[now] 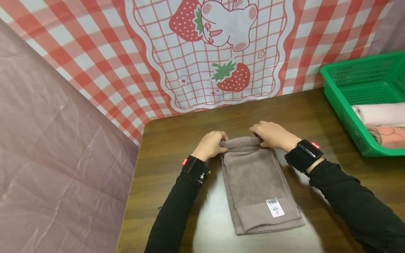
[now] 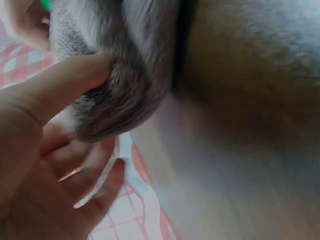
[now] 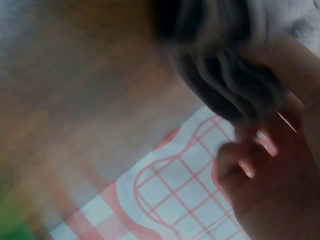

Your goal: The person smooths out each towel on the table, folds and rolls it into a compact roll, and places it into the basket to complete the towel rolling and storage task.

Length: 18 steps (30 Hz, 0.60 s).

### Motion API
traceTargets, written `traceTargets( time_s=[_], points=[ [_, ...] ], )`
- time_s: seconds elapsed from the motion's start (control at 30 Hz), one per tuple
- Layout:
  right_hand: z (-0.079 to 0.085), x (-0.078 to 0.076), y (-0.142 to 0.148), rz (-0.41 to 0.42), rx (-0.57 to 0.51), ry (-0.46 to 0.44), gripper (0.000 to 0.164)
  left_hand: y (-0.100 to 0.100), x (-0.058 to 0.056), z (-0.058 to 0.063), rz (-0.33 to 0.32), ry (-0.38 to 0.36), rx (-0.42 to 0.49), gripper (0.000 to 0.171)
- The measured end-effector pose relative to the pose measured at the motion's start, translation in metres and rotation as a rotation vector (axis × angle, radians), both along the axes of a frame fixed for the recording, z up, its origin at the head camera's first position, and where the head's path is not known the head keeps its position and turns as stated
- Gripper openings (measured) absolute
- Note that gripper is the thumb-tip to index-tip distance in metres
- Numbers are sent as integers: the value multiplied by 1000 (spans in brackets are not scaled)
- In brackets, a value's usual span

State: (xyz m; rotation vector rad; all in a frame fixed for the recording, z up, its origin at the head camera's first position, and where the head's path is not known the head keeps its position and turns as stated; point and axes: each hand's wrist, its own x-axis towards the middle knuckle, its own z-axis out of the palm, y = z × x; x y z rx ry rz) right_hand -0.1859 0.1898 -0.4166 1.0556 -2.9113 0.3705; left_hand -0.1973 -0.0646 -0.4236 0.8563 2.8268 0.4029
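A folded grey-brown towel (image 1: 253,179) lies lengthwise on the table, its far end turned over into a thick roll (image 1: 242,142). A white label (image 1: 275,207) is on its near end. My left hand (image 1: 211,144) grips the left end of the roll, thumb on the near side; in the left wrist view the thumb (image 2: 75,75) presses into the fabric with the other fingers behind it. At the roll's right end my right hand (image 1: 272,135) pinches the towel. Layered towel edges (image 3: 230,85) show between thumb and fingers in the blurred right wrist view.
To the right stands a green plastic basket (image 1: 345,116) holding a rolled pale pink towel (image 1: 379,113) and a rolled orange one (image 1: 392,136). Behind the brown wooden table (image 1: 167,140) hangs a red-checked strawberry cloth (image 1: 126,63). Pinkish fabric (image 1: 63,147) hangs beyond the left edge.
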Motion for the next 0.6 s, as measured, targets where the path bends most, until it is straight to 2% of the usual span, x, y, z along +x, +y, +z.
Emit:
traceTargets(
  time_s=[0.1,0.23,0.4,0.6],
  points=[
    [-6,4,1,-27,-14,79,45,4,3,-1,-9,113,-12,30],
    [-13,5,0,-42,-33,133,45,5,6,-6,-44,205,0,32],
    [-16,9,3,0,-37,166,42,4,10,-11,-132,268,16,33],
    [-17,28,6,68,9,312,24,-3,25,-6,-221,302,-18,30]
  ],
)
